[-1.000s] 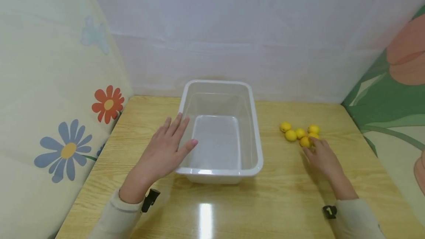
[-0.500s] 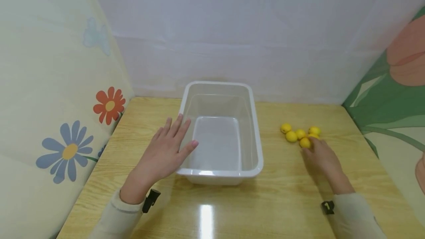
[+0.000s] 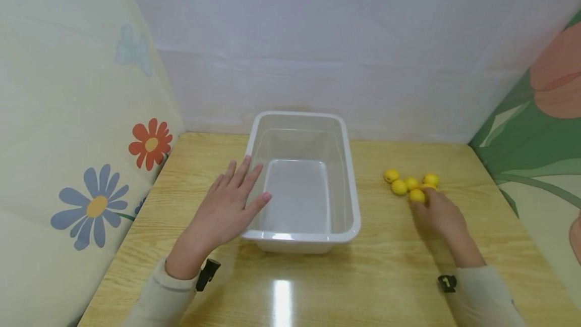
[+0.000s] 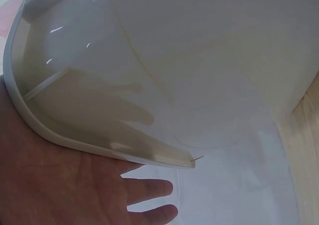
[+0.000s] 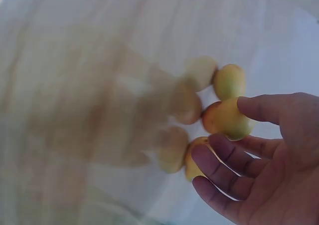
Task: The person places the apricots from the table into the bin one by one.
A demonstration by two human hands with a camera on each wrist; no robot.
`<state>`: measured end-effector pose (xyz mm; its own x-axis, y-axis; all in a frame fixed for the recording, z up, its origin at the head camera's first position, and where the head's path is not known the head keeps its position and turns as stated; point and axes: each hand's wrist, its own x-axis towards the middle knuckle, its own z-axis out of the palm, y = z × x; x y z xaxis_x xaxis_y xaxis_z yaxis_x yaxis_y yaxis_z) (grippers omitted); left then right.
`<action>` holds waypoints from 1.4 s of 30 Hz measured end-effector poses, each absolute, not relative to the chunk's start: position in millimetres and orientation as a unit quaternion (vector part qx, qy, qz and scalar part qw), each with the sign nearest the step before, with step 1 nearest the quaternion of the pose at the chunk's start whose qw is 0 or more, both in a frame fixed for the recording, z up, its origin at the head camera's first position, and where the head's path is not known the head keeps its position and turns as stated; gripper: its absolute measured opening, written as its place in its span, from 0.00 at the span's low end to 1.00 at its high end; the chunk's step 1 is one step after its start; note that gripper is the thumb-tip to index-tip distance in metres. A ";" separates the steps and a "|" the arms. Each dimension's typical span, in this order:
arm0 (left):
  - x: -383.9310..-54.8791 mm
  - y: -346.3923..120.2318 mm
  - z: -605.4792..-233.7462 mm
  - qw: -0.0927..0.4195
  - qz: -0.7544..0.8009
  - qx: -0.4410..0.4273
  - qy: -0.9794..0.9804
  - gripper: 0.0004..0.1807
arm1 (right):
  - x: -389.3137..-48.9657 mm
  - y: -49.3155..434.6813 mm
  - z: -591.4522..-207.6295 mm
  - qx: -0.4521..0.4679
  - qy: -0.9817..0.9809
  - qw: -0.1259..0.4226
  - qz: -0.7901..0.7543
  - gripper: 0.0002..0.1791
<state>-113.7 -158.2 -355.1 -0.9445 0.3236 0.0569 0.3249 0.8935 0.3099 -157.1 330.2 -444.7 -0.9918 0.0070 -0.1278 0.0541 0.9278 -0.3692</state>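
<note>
A whitish plastic basin stands upright on the table, with nothing in it. My left hand lies over its left rim, fingers straight and spread. The left wrist view has the palm against the outside of the rim. To the right of the basin, several small yellow lemons sit in a loose cluster. My right hand reaches into the near side of that cluster. In the right wrist view, its thumb and curled index finger pinch one lemon; other lemons lie close beside it.
The light wood table meets a pale cloth backdrop behind the basin. Flower-printed panels rise at the left and right sides.
My right thumb and fingers have drawn in slightly around a lemon. My left hand stays on the basin rim, and the head view has shifted a little.
</note>
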 end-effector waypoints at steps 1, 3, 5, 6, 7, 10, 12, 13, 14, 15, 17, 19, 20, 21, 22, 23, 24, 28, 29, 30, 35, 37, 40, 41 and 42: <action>-113.7 -158.2 -355.1 0.002 -0.159 -0.166 -0.973 0.42 | -157.1 329.6 -442.9 0.013 0.980 0.062 -0.188 0.34; -113.5 -158.0 -354.9 0.002 -0.159 -0.166 -0.973 0.41 | -157.7 328.4 -439.5 0.009 0.981 0.061 -0.185 0.34; -113.5 -157.9 -354.7 0.001 -0.158 -0.165 -0.974 0.41 | -157.8 326.4 -436.4 0.004 0.982 0.054 -0.184 0.34; -113.5 -157.8 -354.6 0.001 -0.158 -0.165 -0.974 0.41 | -157.7 325.2 -434.8 0.001 0.982 0.049 -0.182 0.34; -113.5 -157.8 -354.5 0.001 -0.158 -0.165 -0.974 0.41 | -157.3 323.6 -433.1 0.001 0.982 0.046 -0.182 0.34; -113.8 -157.6 -354.4 0.000 -0.158 -0.164 -0.974 0.41 | -155.3 318.6 -426.9 -0.003 0.982 0.038 -0.183 0.34; -113.9 -157.5 -354.4 -0.002 -0.158 -0.163 -0.974 0.41 | -153.9 315.0 -422.4 -0.007 0.982 0.032 -0.185 0.34; -113.8 -157.5 -354.5 -0.002 -0.158 -0.163 -0.974 0.41 | -153.2 313.3 -420.5 -0.009 0.982 0.030 -0.188 0.34; -113.8 -157.5 -354.5 -0.003 -0.158 -0.163 -0.974 0.41 | -152.6 312.0 -418.7 -0.011 0.981 0.028 -0.189 0.34; -113.4 -157.3 -354.2 -0.002 -0.159 -0.164 -0.974 0.41 | -152.2 310.5 -417.2 -0.012 0.981 0.027 -0.191 0.34; -113.2 -157.3 -354.1 -0.002 -0.159 -0.164 -0.974 0.41 | -151.2 307.9 -414.2 -0.012 0.981 0.025 -0.194 0.34; -113.3 -157.3 -354.4 0.000 -0.160 -0.165 -0.973 0.41 | -150.4 305.7 -411.6 -0.010 0.980 0.025 -0.196 0.34; -113.2 -157.2 -354.3 0.000 -0.160 -0.165 -0.973 0.41 | -150.2 304.5 -410.1 -0.009 0.980 0.025 -0.197 0.35; -113.1 -157.1 -354.3 0.000 -0.160 -0.165 -0.973 0.41 | -149.9 303.3 -408.6 -0.008 0.980 0.025 -0.199 0.35; -113.3 -157.2 -354.4 -0.001 -0.160 -0.164 -0.973 0.41 | -149.6 302.4 -406.8 -0.007 0.980 0.025 -0.200 0.35; -113.3 -157.3 -354.5 -0.001 -0.161 -0.164 -0.973 0.41 | -149.4 301.1 -405.1 -0.007 0.979 0.027 -0.201 0.35; -113.2 -157.3 -354.6 -0.002 -0.162 -0.163 -0.973 0.41 | -149.0 299.6 -403.1 -0.006 0.979 0.026 -0.203 0.35; -113.0 -157.2 -354.5 -0.001 -0.164 -0.164 -0.973 0.41 | -146.5 292.9 -394.5 -0.009 0.978 0.019 -0.207 0.34; -112.8 -157.2 -354.3 0.001 -0.164 -0.164 -0.973 0.41 | -145.7 290.8 -392.4 -0.011 0.978 0.016 -0.209 0.34; -112.7 -157.1 -354.1 0.001 -0.164 -0.165 -0.973 0.41 | -144.8 289.1 -390.2 -0.013 0.978 0.013 -0.209 0.33; -112.7 -157.4 -354.4 0.003 -0.167 -0.167 -0.972 0.40 | -140.0 280.0 -380.2 -0.024 0.976 0.002 -0.216 0.34; -112.9 -157.5 -354.9 0.003 -0.168 -0.166 -0.972 0.40 | -138.1 276.4 -376.4 -0.029 0.975 -0.004 -0.219 0.34; -112.7 -157.3 -355.1 0.003 -0.169 -0.166 -0.971 0.40 | -135.9 270.6 -371.1 -0.041 0.973 -0.019 -0.225 0.33; -112.8 -157.3 -355.1 0.002 -0.170 -0.166 -0.971 0.40 | -135.1 268.5 -369.2 -0.046 0.972 -0.024 -0.228 0.33; -112.9 -157.3 -355.2 0.003 -0.171 -0.166 -0.971 0.40 | -134.5 266.6 -367.4 -0.050 0.971 -0.028 -0.230 0.33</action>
